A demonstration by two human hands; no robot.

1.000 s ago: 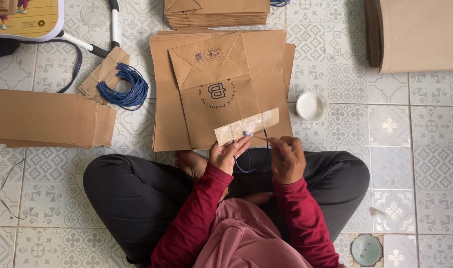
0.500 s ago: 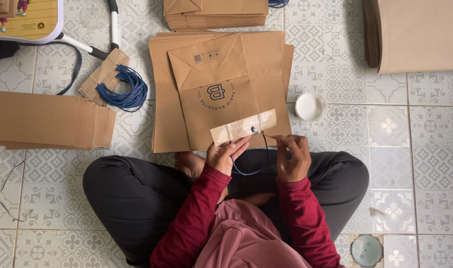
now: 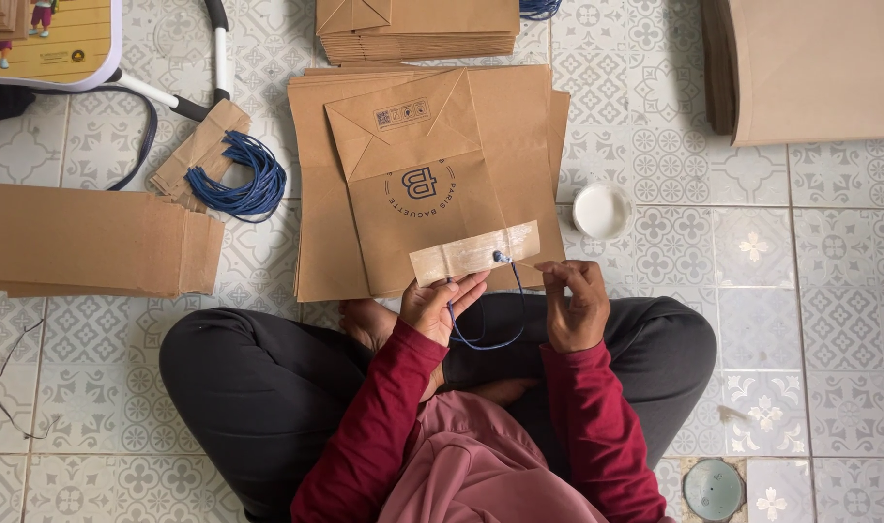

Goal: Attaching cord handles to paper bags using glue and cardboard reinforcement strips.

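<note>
- Since the earlier frames, the right hand (image 3: 575,306) has drawn a little away from the paper strip (image 3: 474,252), and the blue cord (image 3: 486,324) now hangs in a longer loop between the two hands.
- The left hand (image 3: 440,305) is closed in a pinch on the lower edge of the pale strip, which lies across the mouth end of the top brown paper bag (image 3: 442,179), at about 12 o'clock from the person's lap.
- The right hand is closed on the free end of the cord, at 3 o'clock from the left hand; the cord passes through a hole in the strip where a small blue knot (image 3: 501,258) shows.
- To do this step well, judging by the slack loop: keep the strip pinned flat while pulling, draw the cord evenly until the knot seats against the hole, and avoid tearing the thin paper.
- The stack of flat bags (image 3: 316,194) under the top one rests on the tiled floor (image 3: 810,291).
- A bundle of blue cords (image 3: 237,179) lies at 10 o'clock, a small white dish (image 3: 602,210) at 2 o'clock, both well apart from the hands.
- More folded bags (image 3: 418,29) sit at 12 o'clock, and cardboard pieces (image 3: 93,242) at 9 o'clock.
</note>
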